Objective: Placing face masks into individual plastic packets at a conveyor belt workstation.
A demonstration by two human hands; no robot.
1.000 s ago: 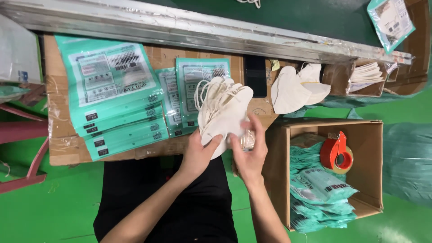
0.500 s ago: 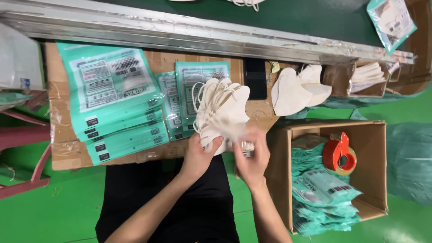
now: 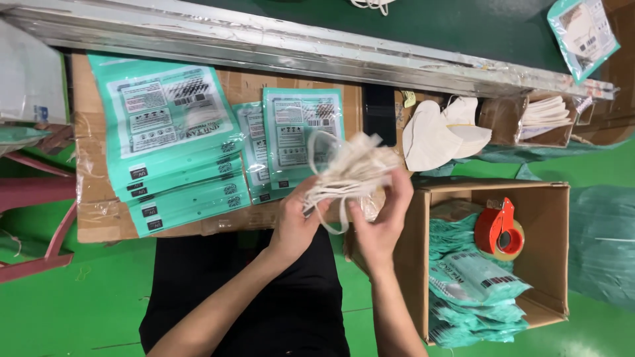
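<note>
A stack of white folded face masks [image 3: 354, 168] with loose ear loops is held edge-on between both hands over the front of the cardboard-covered work surface [image 3: 99, 218]. My left hand [image 3: 297, 221] grips the stack from below and left. The fingers of my right hand [image 3: 383, 221] close on its right side. Just behind the masks lies a small pile of teal printed pouches [image 3: 294, 135]. A larger fan of teal pouches [image 3: 169, 142] is spread to the left.
An open cardboard box [image 3: 552, 251] at right holds filled teal packs [image 3: 473, 284] and a red tape dispenser [image 3: 497, 231]. Loose white masks [image 3: 440, 132] and a small box of masks [image 3: 539, 119] sit behind it. A metal rail [image 3: 264, 43] edges a green conveyor.
The mask stack has been turned from flat-face-up to edge-on and lowered slightly toward my body. Both hands kept their hold throughout.
</note>
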